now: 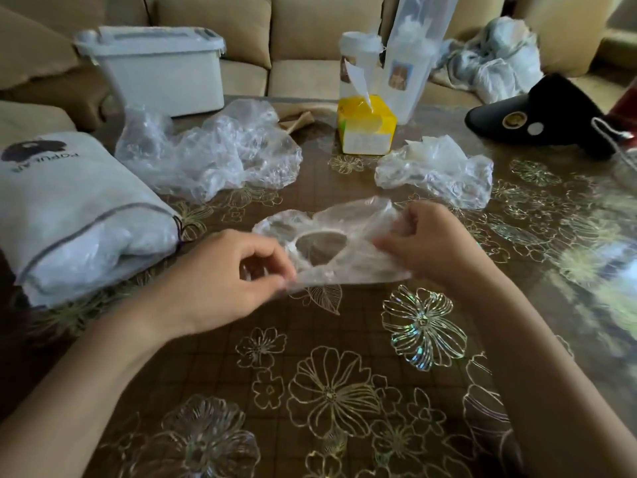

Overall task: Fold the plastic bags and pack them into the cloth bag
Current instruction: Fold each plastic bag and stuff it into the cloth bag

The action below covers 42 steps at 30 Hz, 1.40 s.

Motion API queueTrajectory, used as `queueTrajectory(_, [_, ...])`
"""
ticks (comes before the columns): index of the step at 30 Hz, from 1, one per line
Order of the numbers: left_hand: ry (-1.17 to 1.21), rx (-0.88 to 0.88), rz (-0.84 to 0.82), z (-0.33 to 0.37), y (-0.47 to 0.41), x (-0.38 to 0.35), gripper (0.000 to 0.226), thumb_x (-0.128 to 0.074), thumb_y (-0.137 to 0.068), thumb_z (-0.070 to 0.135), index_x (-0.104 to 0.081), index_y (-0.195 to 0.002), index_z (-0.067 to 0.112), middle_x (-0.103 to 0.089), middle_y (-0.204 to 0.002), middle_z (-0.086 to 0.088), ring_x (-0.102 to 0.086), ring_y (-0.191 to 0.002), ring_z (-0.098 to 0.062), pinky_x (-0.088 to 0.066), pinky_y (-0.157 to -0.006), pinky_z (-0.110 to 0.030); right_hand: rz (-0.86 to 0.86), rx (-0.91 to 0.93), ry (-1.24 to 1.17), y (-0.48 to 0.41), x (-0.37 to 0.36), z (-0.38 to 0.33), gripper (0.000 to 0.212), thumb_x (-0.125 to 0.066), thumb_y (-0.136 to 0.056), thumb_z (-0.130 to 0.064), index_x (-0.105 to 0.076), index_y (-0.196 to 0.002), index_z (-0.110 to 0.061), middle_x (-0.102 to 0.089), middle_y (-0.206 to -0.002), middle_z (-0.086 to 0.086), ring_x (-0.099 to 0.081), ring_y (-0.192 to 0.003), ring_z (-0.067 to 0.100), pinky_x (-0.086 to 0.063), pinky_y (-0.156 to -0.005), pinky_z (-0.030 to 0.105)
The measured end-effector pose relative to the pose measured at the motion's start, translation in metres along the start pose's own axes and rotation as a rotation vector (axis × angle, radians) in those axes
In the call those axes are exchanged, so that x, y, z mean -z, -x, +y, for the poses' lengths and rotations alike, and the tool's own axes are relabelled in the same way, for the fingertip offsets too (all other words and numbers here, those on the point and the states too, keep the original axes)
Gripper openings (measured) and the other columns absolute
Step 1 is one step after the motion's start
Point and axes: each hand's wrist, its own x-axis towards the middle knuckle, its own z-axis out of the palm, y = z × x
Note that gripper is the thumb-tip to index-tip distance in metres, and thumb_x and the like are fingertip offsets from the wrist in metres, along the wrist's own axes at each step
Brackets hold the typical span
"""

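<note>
A clear plastic bag (pixel 348 232) with a cut-out handle hole lies in the middle of the table. My left hand (pixel 220 274) pinches its near left corner between thumb and fingers. My right hand (pixel 427 241) grips its right side, fingers curled into the film. A white cloth bag (pixel 69 201) with a dark logo lies at the left, its open mouth facing the middle, stuffed with pale plastic. A large crumpled clear bag (pixel 213 153) sits beyond the held one, and a smaller crumpled one (pixel 437 170) lies to the right.
A yellow tissue box (pixel 365 127) stands at mid-table with tall plastic-wrapped packs (pixel 406 53) behind it. A white lidded bin (pixel 155 63) is at the back left, a black pouch (pixel 537 115) at the right, more bags (pixel 493 56) on the sofa.
</note>
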Motion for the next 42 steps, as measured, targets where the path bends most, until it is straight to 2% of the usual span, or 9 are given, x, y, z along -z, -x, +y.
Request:
queueTrajectory(3, [0.046,-0.016,0.159,0.002,-0.001,-0.006,0.02,-0.064,-0.078,0.042,-0.07,-0.079,0.023,-0.064,-0.077,0.008,-0.057,-0.071,-0.01,-0.045,-0.063,-0.017,-0.051,-0.012,0.339,0.011,0.003,-0.002,0.021,-0.069,-0.08,-0.025,-0.058,-0.089,-0.009,-0.062,-0.09,0.007,-0.055,-0.077,0.022,-0.044,-0.065,0.033])
queueTrajectory(6, [-0.13,-0.172,0.504,0.013,-0.018,-0.021,0.01,-0.06,-0.089,0.006,-0.068,-0.095,0.007,-0.065,-0.092,0.0,-0.056,-0.075,0.001,-0.04,-0.076,-0.002,0.437,0.25,0.41,0.013,-0.012,-0.014,0.021,-0.056,-0.088,-0.01,-0.059,-0.109,-0.008,-0.059,-0.107,0.008,-0.053,-0.089,0.022,-0.037,-0.07,0.029])
queueTrajectory(12, [-0.401,-0.043,-0.009,-0.01,-0.014,-0.056,0.06,-0.029,-0.099,0.045,-0.015,-0.151,0.018,-0.011,-0.158,0.002,-0.002,-0.145,-0.012,0.001,-0.119,-0.031,-0.043,0.566,0.209,0.011,-0.059,-0.008,0.039,-0.043,-0.099,-0.022,-0.048,-0.135,-0.007,-0.049,-0.14,0.012,-0.039,-0.135,0.024,-0.026,-0.109,0.029])
queueTrajectory(18, [-0.563,0.079,-0.172,-0.015,-0.003,-0.053,0.089,-0.001,-0.075,0.074,0.033,-0.14,0.024,0.036,-0.148,0.007,0.036,-0.134,-0.005,0.021,-0.113,-0.03,-0.284,0.56,0.452,0.01,-0.05,0.013,0.072,-0.015,-0.092,-0.062,-0.014,-0.151,-0.021,-0.008,-0.159,-0.003,0.001,-0.145,0.007,0.006,-0.115,0.022])
queueTrajectory(21, [-0.306,-0.138,0.011,-0.018,0.009,-0.046,0.078,-0.016,-0.085,0.07,-0.005,-0.149,0.028,0.003,-0.157,0.01,0.013,-0.141,0.004,0.008,-0.117,-0.022,-0.173,0.551,0.042,0.017,-0.035,0.018,0.053,-0.036,-0.095,-0.049,-0.046,-0.137,-0.018,-0.043,-0.144,-0.005,-0.033,-0.134,0.004,-0.025,-0.114,0.027])
queueTrajectory(24, [-0.212,-0.492,0.15,-0.019,0.022,-0.035,0.043,-0.053,-0.087,0.054,-0.063,-0.106,0.017,-0.062,-0.117,-0.002,-0.053,-0.115,-0.007,-0.04,-0.101,-0.023,-0.142,0.648,-0.102,0.025,-0.008,0.016,0.029,-0.057,-0.088,-0.041,-0.063,-0.108,-0.021,-0.062,-0.115,-0.013,-0.055,-0.111,0.003,-0.043,-0.095,0.024])
queueTrajectory(29, [-0.222,-0.412,0.044,-0.024,0.021,-0.034,0.04,-0.062,-0.078,0.058,-0.063,-0.093,0.021,-0.059,-0.097,0.01,-0.057,-0.095,-0.005,-0.045,-0.086,-0.022,-0.586,0.46,0.127,0.032,0.017,0.016,0.066,-0.076,-0.057,-0.063,-0.05,-0.111,-0.036,-0.049,-0.118,-0.024,-0.046,-0.111,-0.003,-0.038,-0.09,0.008])
queueTrajectory(35, [0.06,-0.283,0.231,-0.026,0.022,-0.031,0.026,-0.055,-0.085,0.045,-0.068,-0.087,0.022,-0.067,-0.077,0.004,-0.062,-0.065,-0.016,-0.047,-0.057,-0.034,-0.313,0.581,0.274,0.023,0.008,0.024,0.036,-0.076,-0.076,-0.028,-0.058,-0.107,-0.028,-0.051,-0.109,-0.016,-0.047,-0.1,0.003,-0.035,-0.083,0.006])
queueTrajectory(42, [-0.033,-0.197,0.273,-0.043,0.021,-0.023,0.042,-0.066,-0.07,0.055,-0.066,-0.098,0.024,-0.063,-0.09,0.018,-0.059,-0.088,0.001,-0.045,-0.078,-0.01,-0.052,0.436,-0.007,0.011,-0.004,0.032,0.028,-0.068,-0.085,-0.018,-0.053,-0.067,-0.032,-0.052,-0.058,-0.018,-0.049,-0.058,-0.007,-0.036,-0.053,0.011])
